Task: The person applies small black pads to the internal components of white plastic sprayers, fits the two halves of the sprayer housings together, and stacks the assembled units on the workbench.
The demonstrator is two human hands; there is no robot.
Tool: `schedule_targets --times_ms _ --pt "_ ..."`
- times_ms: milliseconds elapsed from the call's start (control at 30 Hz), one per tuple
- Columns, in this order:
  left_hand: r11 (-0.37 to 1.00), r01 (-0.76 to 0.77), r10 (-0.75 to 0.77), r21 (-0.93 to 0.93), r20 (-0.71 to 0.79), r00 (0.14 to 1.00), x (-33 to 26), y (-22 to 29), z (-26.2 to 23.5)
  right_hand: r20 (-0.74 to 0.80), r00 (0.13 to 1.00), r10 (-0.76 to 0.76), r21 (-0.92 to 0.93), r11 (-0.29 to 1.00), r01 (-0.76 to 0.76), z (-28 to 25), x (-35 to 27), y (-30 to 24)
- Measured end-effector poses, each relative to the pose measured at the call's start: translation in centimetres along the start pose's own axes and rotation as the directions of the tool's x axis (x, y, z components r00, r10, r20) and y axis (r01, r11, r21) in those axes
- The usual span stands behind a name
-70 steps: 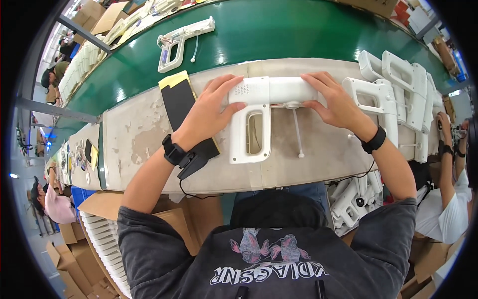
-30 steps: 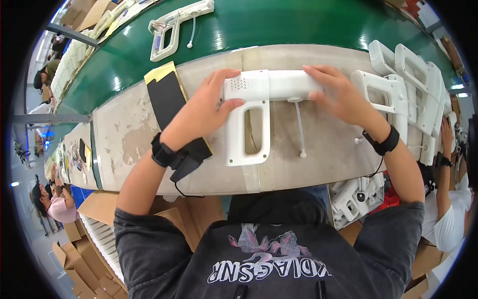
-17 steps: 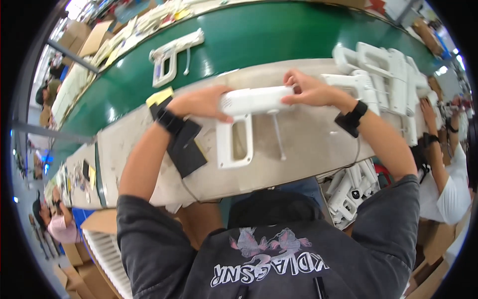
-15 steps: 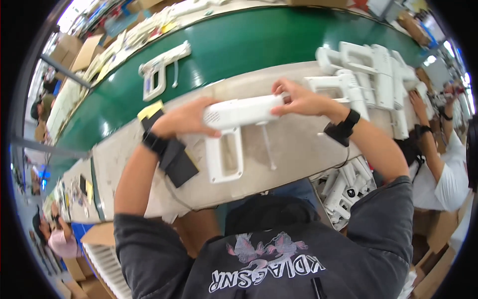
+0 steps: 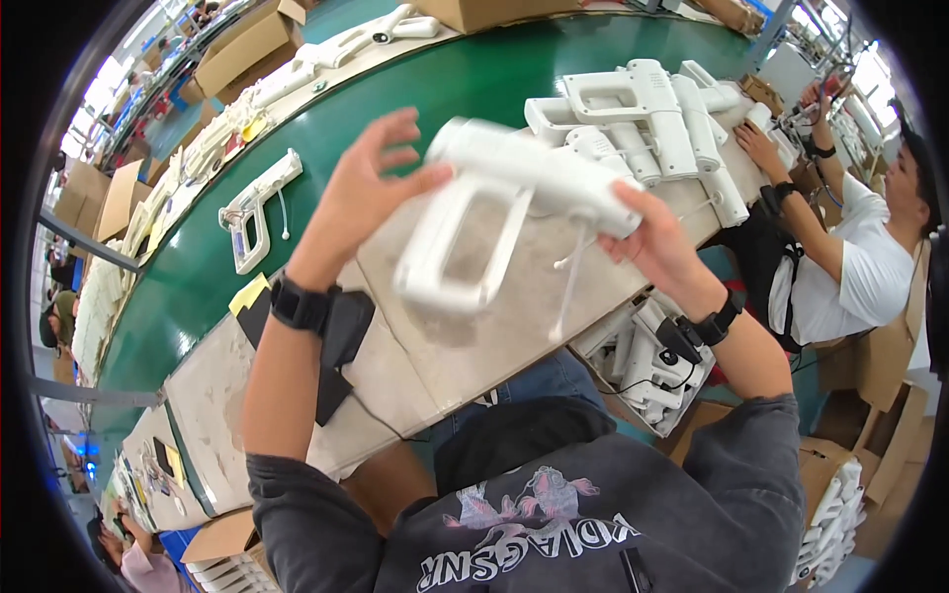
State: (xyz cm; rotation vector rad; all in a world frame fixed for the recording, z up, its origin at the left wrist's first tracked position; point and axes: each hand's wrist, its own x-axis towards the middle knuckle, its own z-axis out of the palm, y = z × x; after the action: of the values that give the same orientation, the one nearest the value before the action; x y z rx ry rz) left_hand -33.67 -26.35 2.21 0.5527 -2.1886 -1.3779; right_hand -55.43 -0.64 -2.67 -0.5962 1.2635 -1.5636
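Note:
A white gun-shaped plastic device [image 5: 539, 173] with a loop handle is tilted above the bench, slightly blurred. My right hand [image 5: 657, 237] is closed round the right end of its barrel. At the other end my left hand [image 5: 381, 178] has its fingers spread, the thumb at or just beside the barrel; contact is unclear. A thin white cord [image 5: 570, 292] hangs below the device. Several similar white devices [image 5: 657, 124] lie heaped at the right, just beyond the one I hold.
On the green conveyor belt [image 5: 336, 124] at the left lies another white device [image 5: 259, 212]. A black box-like item [image 5: 341, 331] sits by my left wrist. Below the bench edge stands a carton of white parts [image 5: 647, 371]. A co-worker [image 5: 855, 247] works at the right.
The device has tilted, its right end dropping, and its handle has swung toward the left. My left hand has loosened, fingers now spread. The view has shifted to the right.

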Motion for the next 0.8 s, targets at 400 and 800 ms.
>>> schedule_targets --times_ms 400,800 --pt "0.865 -0.308 0.273 0.396 0.145 0.951 1.8 -2.8 8.5 -0.588 0.736 -0.335 -0.279 0.938 0.205 -9.0 1.7 2.2" --pt "0.78 -0.375 0.344 0.501 0.159 0.926 2.6 -6.8 11.7 -0.444 0.743 -0.501 -0.62 0.77 0.148 -10.7 1.5 4.5"
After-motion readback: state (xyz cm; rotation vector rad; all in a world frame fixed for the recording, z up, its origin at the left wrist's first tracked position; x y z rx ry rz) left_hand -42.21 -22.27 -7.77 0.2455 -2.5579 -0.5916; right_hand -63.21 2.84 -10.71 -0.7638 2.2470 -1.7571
